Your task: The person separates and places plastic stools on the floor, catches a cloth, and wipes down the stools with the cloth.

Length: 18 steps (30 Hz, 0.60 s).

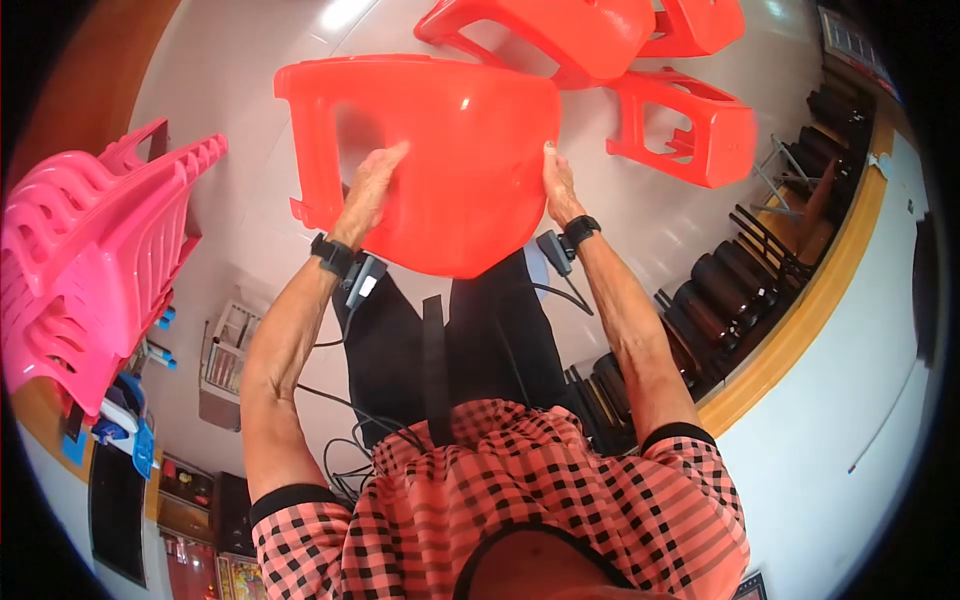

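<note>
In the head view, a red plastic stool (460,150) is held up in front of my body, tilted so that one broad face is toward me. My left hand (372,185) grips it at the edge of an opening in its side, with the thumb on the near face. My right hand (560,183) clasps the opposite edge, thumb up. The other fingers of both hands are mostly hidden behind the plastic. Each wrist wears a dark band with a small cabled device.
More red stools, one standing apart (712,125) and another (590,35), lie on the pale floor ahead. Pink plastic chairs (100,250) are stacked at left. Dark rounded containers (720,290) line the right wall. Black cables (350,450) hang beside my legs.
</note>
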Each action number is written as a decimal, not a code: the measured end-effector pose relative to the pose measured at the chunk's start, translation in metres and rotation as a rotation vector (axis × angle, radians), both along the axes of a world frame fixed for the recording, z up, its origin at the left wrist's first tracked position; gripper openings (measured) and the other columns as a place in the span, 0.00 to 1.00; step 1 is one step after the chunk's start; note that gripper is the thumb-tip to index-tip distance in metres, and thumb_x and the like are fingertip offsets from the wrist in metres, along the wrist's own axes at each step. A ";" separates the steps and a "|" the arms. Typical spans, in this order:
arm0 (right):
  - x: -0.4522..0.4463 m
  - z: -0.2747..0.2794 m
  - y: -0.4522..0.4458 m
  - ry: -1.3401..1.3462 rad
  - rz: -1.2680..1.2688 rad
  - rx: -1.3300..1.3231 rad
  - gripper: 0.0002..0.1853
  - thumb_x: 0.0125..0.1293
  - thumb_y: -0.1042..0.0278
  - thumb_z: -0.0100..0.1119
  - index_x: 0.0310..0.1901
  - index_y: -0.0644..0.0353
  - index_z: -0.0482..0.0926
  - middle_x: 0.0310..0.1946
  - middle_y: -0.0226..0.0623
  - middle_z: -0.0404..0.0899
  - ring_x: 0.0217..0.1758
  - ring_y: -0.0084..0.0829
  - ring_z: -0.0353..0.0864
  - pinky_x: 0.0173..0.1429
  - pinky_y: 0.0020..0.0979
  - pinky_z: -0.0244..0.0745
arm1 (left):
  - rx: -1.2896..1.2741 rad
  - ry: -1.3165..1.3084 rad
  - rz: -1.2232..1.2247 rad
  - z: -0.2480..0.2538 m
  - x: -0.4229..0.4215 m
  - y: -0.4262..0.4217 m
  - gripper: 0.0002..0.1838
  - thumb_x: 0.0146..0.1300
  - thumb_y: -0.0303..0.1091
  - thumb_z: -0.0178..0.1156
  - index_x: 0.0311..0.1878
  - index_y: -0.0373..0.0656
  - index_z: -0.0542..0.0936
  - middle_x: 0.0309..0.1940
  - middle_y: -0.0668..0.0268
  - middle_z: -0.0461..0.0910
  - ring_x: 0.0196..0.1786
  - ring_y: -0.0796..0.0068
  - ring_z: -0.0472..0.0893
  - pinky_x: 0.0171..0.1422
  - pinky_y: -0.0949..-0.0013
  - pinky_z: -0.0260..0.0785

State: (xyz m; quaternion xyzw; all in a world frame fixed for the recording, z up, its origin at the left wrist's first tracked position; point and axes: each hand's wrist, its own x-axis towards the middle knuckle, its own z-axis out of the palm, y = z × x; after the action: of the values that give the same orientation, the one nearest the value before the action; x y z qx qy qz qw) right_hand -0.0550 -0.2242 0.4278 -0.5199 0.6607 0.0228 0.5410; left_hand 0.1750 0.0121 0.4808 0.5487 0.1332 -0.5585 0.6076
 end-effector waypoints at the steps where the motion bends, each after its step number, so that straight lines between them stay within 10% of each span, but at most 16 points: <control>1: 0.001 0.001 0.006 -0.011 -0.013 0.031 0.29 0.74 0.42 0.40 0.54 0.64 0.76 0.49 0.42 0.80 0.53 0.33 0.80 0.53 0.37 0.78 | -0.016 0.012 0.019 -0.018 -0.003 0.001 0.28 0.64 0.48 0.64 0.58 0.34 0.74 0.54 0.61 0.76 0.58 0.71 0.73 0.63 0.66 0.65; 10: 0.019 0.023 0.065 -0.130 0.008 0.110 0.36 0.71 0.36 0.45 0.67 0.61 0.63 0.63 0.45 0.69 0.67 0.37 0.67 0.71 0.37 0.61 | 0.265 -0.258 -0.257 -0.028 -0.008 -0.043 0.34 0.57 0.49 0.69 0.58 0.30 0.74 0.50 0.56 0.80 0.53 0.70 0.78 0.56 0.65 0.70; 13: 0.019 0.020 0.073 -0.189 0.149 0.127 0.38 0.71 0.35 0.43 0.73 0.53 0.54 0.71 0.45 0.59 0.72 0.41 0.62 0.66 0.48 0.67 | 0.181 -0.150 -0.378 -0.034 0.000 -0.050 0.55 0.53 0.56 0.71 0.69 0.21 0.55 0.65 0.48 0.67 0.70 0.62 0.63 0.74 0.61 0.51; 18: 0.042 -0.010 0.103 -0.148 0.275 0.024 0.45 0.67 0.34 0.50 0.73 0.62 0.52 0.67 0.58 0.63 0.71 0.50 0.63 0.72 0.42 0.59 | 0.280 -0.242 -0.462 -0.054 0.003 -0.051 0.56 0.50 0.57 0.72 0.67 0.19 0.58 0.61 0.44 0.69 0.66 0.59 0.68 0.68 0.60 0.61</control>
State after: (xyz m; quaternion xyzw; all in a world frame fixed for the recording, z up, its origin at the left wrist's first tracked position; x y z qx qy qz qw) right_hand -0.0131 -0.1216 0.4175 -0.5990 0.5413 0.0663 0.5863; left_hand 0.1780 -0.0385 0.4265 0.7055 0.0071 -0.5888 0.3944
